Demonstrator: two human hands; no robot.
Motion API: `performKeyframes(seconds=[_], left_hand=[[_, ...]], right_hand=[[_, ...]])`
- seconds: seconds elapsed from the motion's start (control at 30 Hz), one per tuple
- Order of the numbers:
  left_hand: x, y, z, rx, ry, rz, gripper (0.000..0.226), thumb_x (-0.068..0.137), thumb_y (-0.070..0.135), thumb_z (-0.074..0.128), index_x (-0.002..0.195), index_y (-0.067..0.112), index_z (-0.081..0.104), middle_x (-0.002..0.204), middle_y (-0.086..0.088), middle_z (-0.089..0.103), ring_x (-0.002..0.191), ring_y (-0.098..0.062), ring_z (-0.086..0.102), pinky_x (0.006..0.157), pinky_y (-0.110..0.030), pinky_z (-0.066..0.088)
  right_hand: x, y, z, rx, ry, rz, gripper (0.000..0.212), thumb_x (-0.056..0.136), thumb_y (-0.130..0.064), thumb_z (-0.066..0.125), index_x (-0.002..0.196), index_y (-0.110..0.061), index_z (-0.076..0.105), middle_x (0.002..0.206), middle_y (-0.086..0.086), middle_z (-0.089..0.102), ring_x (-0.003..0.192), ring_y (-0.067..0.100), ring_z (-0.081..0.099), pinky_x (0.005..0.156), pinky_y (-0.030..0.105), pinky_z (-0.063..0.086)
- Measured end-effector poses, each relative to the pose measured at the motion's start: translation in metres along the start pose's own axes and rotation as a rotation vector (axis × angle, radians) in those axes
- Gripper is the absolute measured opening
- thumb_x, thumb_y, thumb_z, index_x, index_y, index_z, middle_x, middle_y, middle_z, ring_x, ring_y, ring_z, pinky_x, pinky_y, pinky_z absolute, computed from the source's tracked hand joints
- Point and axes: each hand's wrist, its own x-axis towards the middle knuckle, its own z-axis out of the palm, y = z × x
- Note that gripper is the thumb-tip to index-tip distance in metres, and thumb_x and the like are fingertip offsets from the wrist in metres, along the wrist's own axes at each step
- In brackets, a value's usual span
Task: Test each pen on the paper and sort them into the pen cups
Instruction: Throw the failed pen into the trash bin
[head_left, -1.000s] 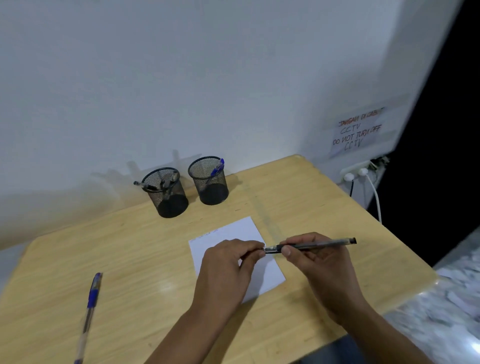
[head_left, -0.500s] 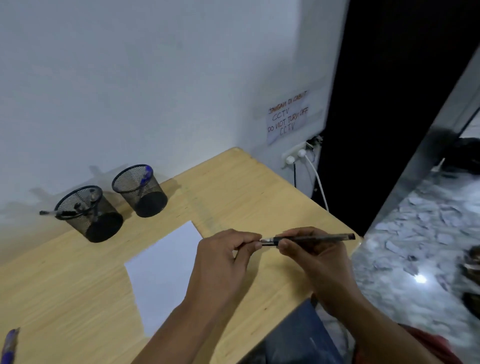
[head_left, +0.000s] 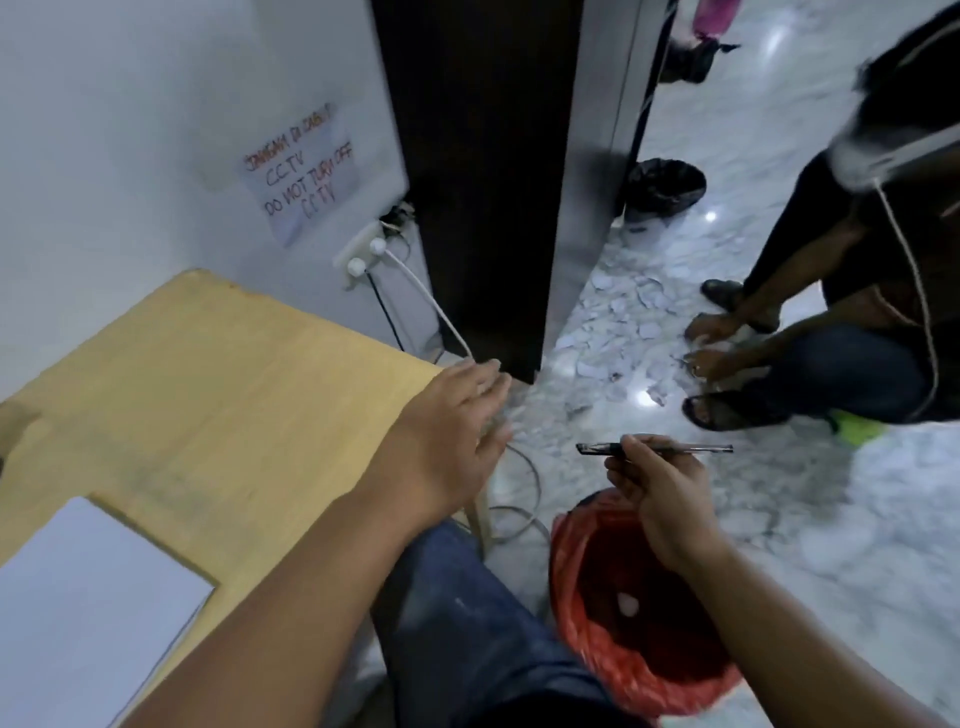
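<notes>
My right hand grips a black pen and holds it level, off the table's right side and above a bin lined with a red bag. My left hand hovers over the table's right edge with its fingers spread and nothing in it. The white paper lies on the wooden table at the lower left. Neither pen cup is in view.
A second person crouches on the marble floor at the right. White and black cables run from a wall socket down past the table edge. A dark door frame stands behind, and a black bin sits beyond it.
The view has swung right, away from the cups. My left hand has let go of the pen's tip end and spread its fingers. My right hand has carried the pen off the table, over the red bin.
</notes>
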Motion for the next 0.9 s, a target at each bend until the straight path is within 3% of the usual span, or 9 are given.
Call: performKeyframes(seconds=[0.17, 0.3, 0.4, 0.53, 0.6, 0.7, 0.8, 0.9], left_hand=[[0.007, -0.006, 0.018, 0.269, -0.131, 0.063, 0.054, 0.103, 0.026, 0.037, 0.15, 0.003, 0.026, 0.162, -0.01, 0.017, 0.15, -0.025, 0.008, 0.121, -0.033, 0.005], [0.008, -0.005, 0.019, 0.425, -0.154, 0.099, 0.055, 0.098, 0.015, 0.05, 0.146, -0.002, 0.031, 0.157, -0.019, 0.027, 0.147, -0.033, 0.02, 0.119, -0.041, 0.014], [0.008, -0.005, 0.02, 0.426, -0.136, 0.099, 0.05, 0.098, 0.016, 0.045, 0.144, -0.003, 0.036, 0.155, -0.019, 0.032, 0.145, -0.034, 0.023, 0.118, -0.043, 0.018], [0.007, -0.005, 0.022, 0.4, -0.112, 0.097, 0.047, 0.1, 0.018, 0.04, 0.142, -0.004, 0.04, 0.154, -0.019, 0.034, 0.145, -0.034, 0.024, 0.118, -0.044, 0.021], [0.007, -0.005, 0.022, 0.39, -0.105, 0.091, 0.048, 0.101, 0.02, 0.04, 0.142, -0.004, 0.04, 0.154, -0.018, 0.033, 0.146, -0.034, 0.023, 0.118, -0.044, 0.02], [0.006, -0.005, 0.021, 0.381, -0.135, 0.08, 0.055, 0.099, 0.028, 0.041, 0.145, -0.002, 0.036, 0.157, -0.016, 0.028, 0.148, -0.031, 0.016, 0.12, -0.042, 0.016], [0.007, -0.005, 0.02, 0.387, -0.157, 0.081, 0.059, 0.097, 0.032, 0.045, 0.146, -0.002, 0.035, 0.158, -0.015, 0.026, 0.148, -0.031, 0.014, 0.12, -0.043, 0.016], [0.007, -0.004, 0.02, 0.387, -0.166, 0.078, 0.062, 0.097, 0.034, 0.045, 0.147, -0.001, 0.033, 0.159, -0.015, 0.024, 0.149, -0.03, 0.012, 0.121, -0.043, 0.016]], right_hand=[[0.013, 0.055, -0.064, -0.053, 0.227, 0.186, 0.01, 0.093, -0.005, 0.062, 0.083, -0.005, 0.066, 0.08, 0.012, 0.069, 0.073, 0.02, 0.067, 0.07, 0.031, 0.054], [0.014, 0.093, -0.094, -0.137, 0.349, 0.316, 0.011, 0.087, -0.008, 0.068, 0.077, -0.005, 0.068, 0.071, 0.014, 0.067, 0.063, 0.024, 0.063, 0.062, 0.035, 0.05], [0.014, 0.108, -0.103, -0.195, 0.364, 0.369, 0.009, 0.087, -0.006, 0.069, 0.079, 0.0, 0.068, 0.063, 0.013, 0.063, 0.056, 0.024, 0.057, 0.055, 0.031, 0.046], [0.017, 0.116, -0.105, -0.221, 0.339, 0.422, 0.012, 0.086, -0.009, 0.071, 0.081, 0.001, 0.069, 0.056, 0.01, 0.064, 0.061, 0.028, 0.059, 0.056, 0.032, 0.047], [0.021, 0.121, -0.107, -0.223, 0.333, 0.442, 0.015, 0.084, -0.013, 0.075, 0.078, 0.001, 0.07, 0.055, 0.009, 0.066, 0.069, 0.032, 0.062, 0.065, 0.038, 0.053], [0.025, 0.124, -0.108, -0.23, 0.307, 0.449, 0.017, 0.084, -0.011, 0.075, 0.091, 0.003, 0.069, 0.079, 0.018, 0.072, 0.084, 0.033, 0.069, 0.087, 0.045, 0.054], [0.023, 0.123, -0.108, -0.251, 0.292, 0.453, 0.028, 0.083, 0.002, 0.073, 0.109, 0.005, 0.063, 0.083, 0.017, 0.069, 0.09, 0.032, 0.069, 0.098, 0.046, 0.053], [0.021, 0.122, -0.112, -0.292, 0.282, 0.47, 0.032, 0.083, 0.008, 0.069, 0.115, 0.005, 0.062, 0.082, 0.016, 0.068, 0.091, 0.033, 0.068, 0.1, 0.052, 0.051]])
